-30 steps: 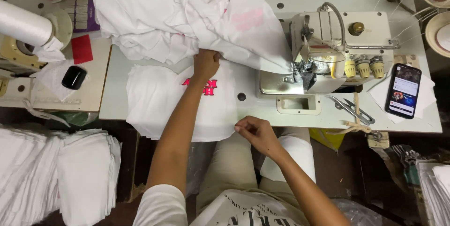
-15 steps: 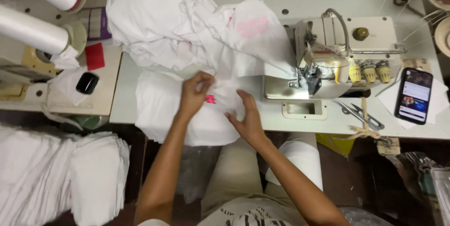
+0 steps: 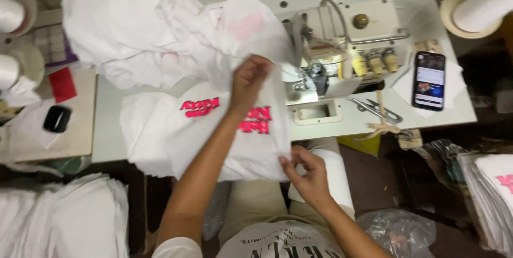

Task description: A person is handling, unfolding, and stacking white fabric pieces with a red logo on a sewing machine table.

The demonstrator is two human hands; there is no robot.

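White printed garment, held at two edges

White garment piece with pink print, spread on the pale surface. Left hand pinches its upper edge; right hand grips its lower corner. Adjacent: fabric heap, sewing machine, scissors, phone

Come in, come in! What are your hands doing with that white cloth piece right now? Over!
Left hand grips top edge of white printed fabric piece. Right hand pinches its lower corner. Sewing machine just right; heaped white fabric crowds behind.
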